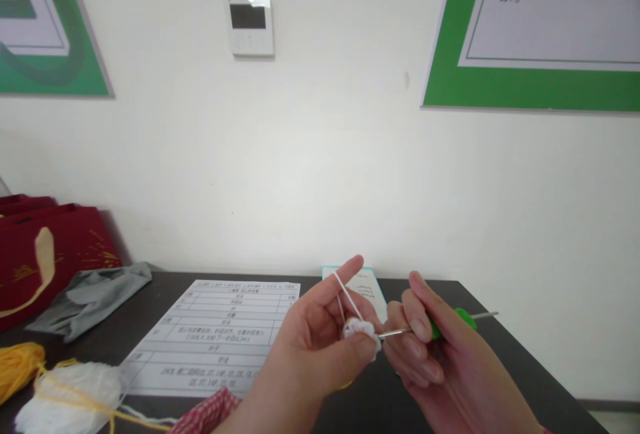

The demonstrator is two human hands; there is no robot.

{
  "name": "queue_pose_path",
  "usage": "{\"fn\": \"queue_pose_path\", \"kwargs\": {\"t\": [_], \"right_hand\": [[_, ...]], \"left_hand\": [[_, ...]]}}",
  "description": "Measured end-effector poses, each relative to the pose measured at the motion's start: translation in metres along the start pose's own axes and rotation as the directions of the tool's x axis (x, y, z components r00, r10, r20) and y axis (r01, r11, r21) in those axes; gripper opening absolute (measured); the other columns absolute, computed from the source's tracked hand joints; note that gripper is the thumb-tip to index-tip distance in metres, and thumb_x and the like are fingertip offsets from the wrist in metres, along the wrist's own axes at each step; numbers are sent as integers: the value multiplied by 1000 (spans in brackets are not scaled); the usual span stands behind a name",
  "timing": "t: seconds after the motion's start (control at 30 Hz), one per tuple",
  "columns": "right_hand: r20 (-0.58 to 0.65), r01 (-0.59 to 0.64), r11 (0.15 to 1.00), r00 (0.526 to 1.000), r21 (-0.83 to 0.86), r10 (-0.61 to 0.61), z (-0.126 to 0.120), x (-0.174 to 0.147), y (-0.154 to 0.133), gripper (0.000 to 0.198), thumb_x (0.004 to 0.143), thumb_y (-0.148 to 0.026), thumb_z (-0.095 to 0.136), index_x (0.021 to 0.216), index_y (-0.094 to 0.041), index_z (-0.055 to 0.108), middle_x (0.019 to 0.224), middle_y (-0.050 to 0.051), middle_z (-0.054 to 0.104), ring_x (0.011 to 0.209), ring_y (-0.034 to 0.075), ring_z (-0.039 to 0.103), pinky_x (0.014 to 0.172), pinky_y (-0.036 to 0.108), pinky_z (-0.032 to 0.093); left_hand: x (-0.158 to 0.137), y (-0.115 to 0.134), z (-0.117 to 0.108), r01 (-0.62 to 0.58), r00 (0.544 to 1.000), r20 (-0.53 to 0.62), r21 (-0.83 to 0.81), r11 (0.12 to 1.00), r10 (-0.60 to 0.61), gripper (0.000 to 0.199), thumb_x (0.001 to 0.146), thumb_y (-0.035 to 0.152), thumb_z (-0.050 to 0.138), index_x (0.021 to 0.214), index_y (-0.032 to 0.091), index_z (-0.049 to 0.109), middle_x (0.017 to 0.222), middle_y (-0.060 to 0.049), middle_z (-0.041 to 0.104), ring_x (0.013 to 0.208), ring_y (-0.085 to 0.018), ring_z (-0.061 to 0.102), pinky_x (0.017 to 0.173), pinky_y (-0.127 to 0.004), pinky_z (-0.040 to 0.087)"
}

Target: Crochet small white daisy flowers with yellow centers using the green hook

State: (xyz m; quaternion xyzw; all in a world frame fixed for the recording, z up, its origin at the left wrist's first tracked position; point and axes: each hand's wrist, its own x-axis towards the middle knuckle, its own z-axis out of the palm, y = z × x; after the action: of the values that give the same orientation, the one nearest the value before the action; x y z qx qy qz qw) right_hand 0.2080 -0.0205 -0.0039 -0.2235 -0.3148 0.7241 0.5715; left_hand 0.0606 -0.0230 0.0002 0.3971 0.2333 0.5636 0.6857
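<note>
My left hand (320, 341) pinches a small piece of white crochet work (361, 333) between thumb and fingers. A strand of white yarn (346, 289) runs over its raised index finger and down to the piece. My right hand (430, 347) is closed around a crochet hook (466, 317) with a green grip. The hook's metal shaft points left, and its tip meets the white piece, where the end is hidden. Some yellow shows just under my left hand, too little to make out.
On the dark table (370, 407) lie a printed sheet (210, 341), a white yarn ball (75, 397), yellow yarn (19, 369) and a grey cloth (95, 297). Red bags (65, 254) stand at the left. A pale card (373, 287) lies behind my hands, near the wall (320, 154).
</note>
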Motion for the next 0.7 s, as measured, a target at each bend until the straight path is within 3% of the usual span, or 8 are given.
{"fn": "queue_pose_path", "kwargs": {"t": [0.23,0.37,0.57,0.7], "right_hand": [[-42,-65,994,997,88,69,4,3,7,44,72,-43,85,51,-18,56,44,-6,45,41,4,26,42,17,29],[-38,-45,998,998,41,47,4,0,7,46,74,-48,82,52,-18,54,44,-7,42,40,5,27,42,18,30],[-10,184,974,982,-132,-187,1,-4,4,44,87,-51,69,56,-20,61,53,-4,50,46,9,39,47,23,37],[84,417,862,908,-287,-411,1,-8,0,49,96,-50,56,57,-22,67,55,-1,53,50,12,47,47,25,40]], "left_hand": [[1,-7,0,-13,1000,-22,-42,999,12,57,68,18,87,122,25,72,73,3,65,64,-8,57,65,-21,44],[4,-8,-1,15,999,37,-105,994,-12,58,67,20,88,122,23,71,71,5,63,58,-7,57,63,-23,43],[2,-1,2,189,981,72,-167,968,-179,51,67,14,82,117,17,71,72,3,63,58,-7,54,63,-23,41],[1,2,3,319,943,179,-261,911,-279,45,65,9,79,109,12,72,67,3,60,55,-6,51,58,-21,38]]}}
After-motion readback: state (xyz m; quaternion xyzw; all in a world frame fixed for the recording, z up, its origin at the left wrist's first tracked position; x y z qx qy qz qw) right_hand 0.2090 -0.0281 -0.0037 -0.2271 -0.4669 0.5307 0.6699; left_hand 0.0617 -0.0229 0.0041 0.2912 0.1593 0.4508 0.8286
